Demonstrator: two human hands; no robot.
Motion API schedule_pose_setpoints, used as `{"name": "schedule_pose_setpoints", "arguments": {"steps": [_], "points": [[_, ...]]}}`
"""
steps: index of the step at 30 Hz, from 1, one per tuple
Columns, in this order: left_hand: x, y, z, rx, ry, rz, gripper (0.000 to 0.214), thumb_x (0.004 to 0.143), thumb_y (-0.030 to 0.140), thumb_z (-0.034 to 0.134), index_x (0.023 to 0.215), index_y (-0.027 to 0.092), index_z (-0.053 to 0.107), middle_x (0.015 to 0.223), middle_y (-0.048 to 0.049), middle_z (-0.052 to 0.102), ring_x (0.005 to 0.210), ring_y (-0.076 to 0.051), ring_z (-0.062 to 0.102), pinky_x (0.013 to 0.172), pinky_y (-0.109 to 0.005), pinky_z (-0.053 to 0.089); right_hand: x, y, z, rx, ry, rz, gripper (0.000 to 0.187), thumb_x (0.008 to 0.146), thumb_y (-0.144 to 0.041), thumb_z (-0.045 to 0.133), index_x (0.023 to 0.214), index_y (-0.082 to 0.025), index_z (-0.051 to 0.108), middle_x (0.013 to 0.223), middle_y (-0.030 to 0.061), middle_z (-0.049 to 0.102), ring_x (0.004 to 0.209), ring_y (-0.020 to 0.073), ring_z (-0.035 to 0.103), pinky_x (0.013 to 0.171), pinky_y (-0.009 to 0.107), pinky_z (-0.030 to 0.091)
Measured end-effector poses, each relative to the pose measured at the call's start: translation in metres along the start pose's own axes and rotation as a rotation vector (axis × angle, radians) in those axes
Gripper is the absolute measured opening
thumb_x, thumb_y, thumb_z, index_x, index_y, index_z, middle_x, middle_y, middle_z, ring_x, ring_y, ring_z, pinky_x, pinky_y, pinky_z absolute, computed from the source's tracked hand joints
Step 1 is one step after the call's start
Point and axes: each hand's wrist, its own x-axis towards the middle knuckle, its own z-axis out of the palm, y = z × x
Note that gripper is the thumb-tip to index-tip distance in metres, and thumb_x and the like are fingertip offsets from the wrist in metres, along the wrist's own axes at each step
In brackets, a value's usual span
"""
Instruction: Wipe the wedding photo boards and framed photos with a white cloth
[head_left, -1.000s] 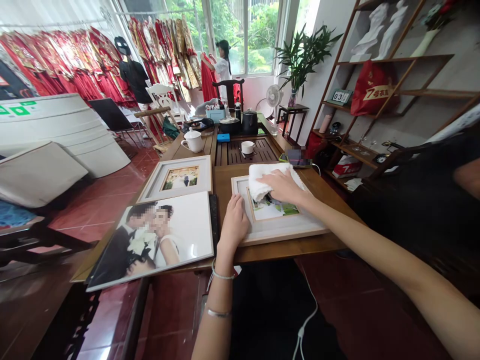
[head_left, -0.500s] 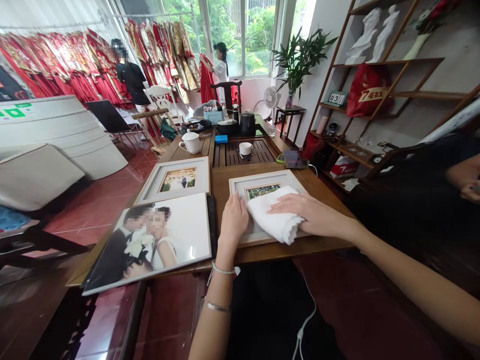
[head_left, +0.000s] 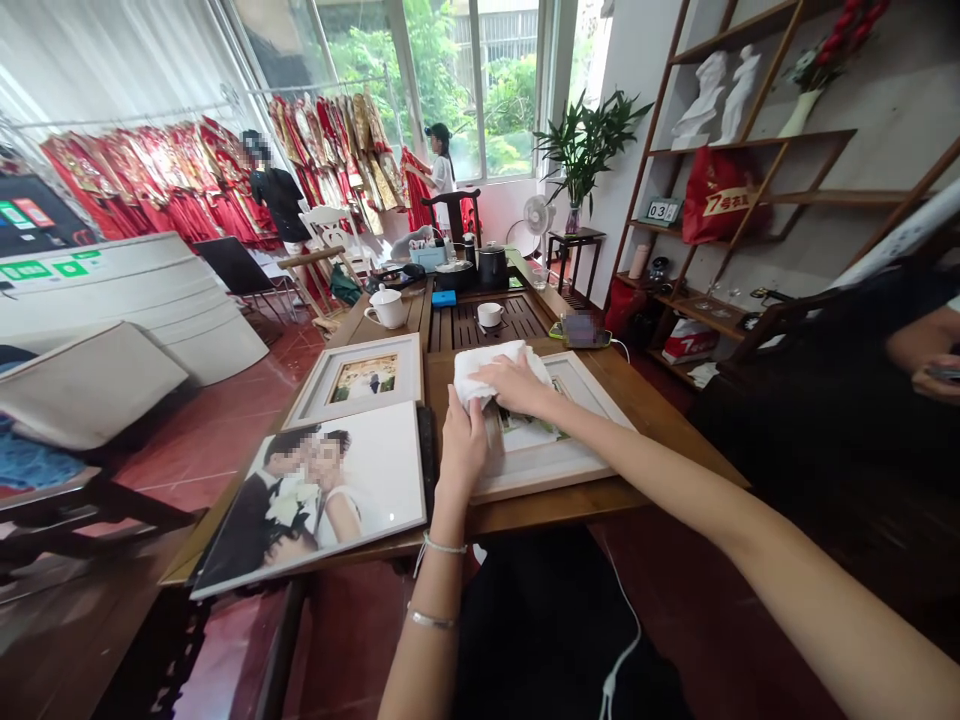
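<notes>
A white-bordered picture frame (head_left: 555, 465) with a light wood edge lies flat on the wooden table, its photo partly covered by my right arm. My right hand (head_left: 517, 385) presses a folded white cloth (head_left: 476, 362) onto the frame's far left corner. At the frame's left edge, my left hand (head_left: 463, 440) grips the side, fingers bent over it. Left of my hands lies a large photo panel (head_left: 382, 480) of a couple, its lower edge over the table's front edge. Beyond the panel rests a second framed photo (head_left: 411, 365).
A slatted tea tray (head_left: 517, 312) holds a white cup (head_left: 490, 315); a lidded white mug (head_left: 386, 308) stands to its left. A phone (head_left: 585, 330) with a cable lies at the right. Shelves (head_left: 810, 195) and a person's hand (head_left: 934, 370) are at right; two people stand by hanging garments.
My right hand has slid the cloth from the frame's near right part to its far left corner. My left hand stays at the left edge. The view has tilted up slightly.
</notes>
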Motion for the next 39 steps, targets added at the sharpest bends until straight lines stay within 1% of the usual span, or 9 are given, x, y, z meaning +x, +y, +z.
{"name": "schedule_pose_setpoints", "arguments": {"steps": [4,10,15,18,21,26,30,35,39], "points": [[0.002,0.003,0.000,-0.055,0.062,-0.063,0.062,0.098,0.039,0.029,0.150,0.006,0.022,0.151,-0.0215,0.039,0.142,-0.028,0.035,0.114,-0.043,0.030,-0.006,0.002,-0.001,0.026,-0.060,-0.053,0.064,0.074,0.001,0.047,0.133,-0.023,0.056,0.130,0.0118,0.061,0.126,0.0326,0.045,0.099,0.056,0.031],[0.006,0.009,-0.001,-0.037,-0.029,-0.120,0.066,0.098,0.044,0.026,0.148,0.002,0.026,0.150,-0.0244,0.037,0.142,-0.030,0.034,0.114,-0.045,0.029,-0.047,-0.003,-0.021,0.168,-0.138,-0.190,0.055,0.070,0.002,0.045,0.115,-0.023,0.067,0.112,0.0087,0.069,0.112,0.0286,0.056,0.088,0.041,0.039],[0.013,0.008,-0.009,-0.039,-0.134,-0.090,0.061,0.098,0.046,0.022,0.140,0.007,0.042,0.150,-0.0207,0.041,0.142,-0.028,0.035,0.115,-0.044,0.028,-0.087,-0.022,-0.030,0.270,-0.208,-0.328,0.053,0.074,-0.001,0.047,0.117,-0.027,0.066,0.114,0.0060,0.069,0.116,0.0277,0.052,0.096,0.049,0.034],[0.016,0.006,-0.012,-0.013,-0.209,-0.026,0.057,0.099,0.044,0.019,0.126,0.011,0.057,0.139,-0.0177,0.056,0.135,-0.027,0.046,0.113,-0.044,0.033,-0.108,-0.030,-0.038,0.252,-0.225,-0.377,0.062,0.073,-0.001,0.047,0.126,-0.028,0.061,0.128,0.0085,0.063,0.125,0.0292,0.047,0.100,0.056,0.029],[0.016,-0.002,-0.009,0.038,-0.236,0.055,0.051,0.098,0.041,0.023,0.118,0.014,0.061,0.137,-0.0158,0.058,0.137,-0.026,0.043,0.115,-0.044,0.031,-0.126,-0.032,-0.049,0.254,-0.278,-0.403,0.074,0.066,0.002,0.046,0.131,-0.030,0.058,0.137,0.0068,0.058,0.133,0.0285,0.040,0.104,0.061,0.025],[0.010,-0.023,0.006,0.116,-0.231,0.068,0.045,0.091,0.031,0.045,0.131,0.011,0.051,0.152,-0.0207,0.038,0.146,-0.030,0.026,0.118,-0.048,0.024,-0.158,-0.024,-0.064,0.196,-0.298,-0.328,0.084,0.056,0.005,0.041,0.128,-0.034,0.060,0.140,0.0013,0.055,0.138,0.0271,0.035,0.106,0.066,0.023],[0.001,-0.029,0.013,0.199,-0.204,0.145,0.048,0.090,0.019,0.040,0.135,0.002,0.044,0.155,-0.0258,0.027,0.147,-0.030,0.020,0.121,-0.045,0.020,-0.185,-0.004,-0.065,0.104,-0.254,-0.192,0.088,0.051,0.002,0.040,0.128,-0.036,0.060,0.140,0.0006,0.056,0.138,0.0268,0.036,0.105,0.064,0.026],[-0.004,-0.032,0.013,0.257,-0.183,0.238,0.047,0.091,0.014,0.033,0.135,0.001,0.043,0.154,-0.0273,0.029,0.147,-0.030,0.022,0.120,-0.047,0.023,-0.205,0.033,-0.055,-0.051,-0.086,-0.043,0.082,0.055,0.000,0.042,0.128,-0.034,0.061,0.141,0.0025,0.055,0.133,0.0295,0.043,0.098,0.060,0.034],[-0.004,-0.038,0.016,0.279,-0.168,0.282,0.045,0.091,0.012,0.033,0.133,0.003,0.046,0.148,-0.0252,0.040,0.146,-0.030,0.026,0.120,-0.050,0.025,-0.195,0.057,-0.040,-0.158,0.026,0.026,0.073,0.066,0.000,0.043,0.130,-0.031,0.059,0.139,0.0041,0.057,0.130,0.0291,0.046,0.088,0.049,0.041]]}}
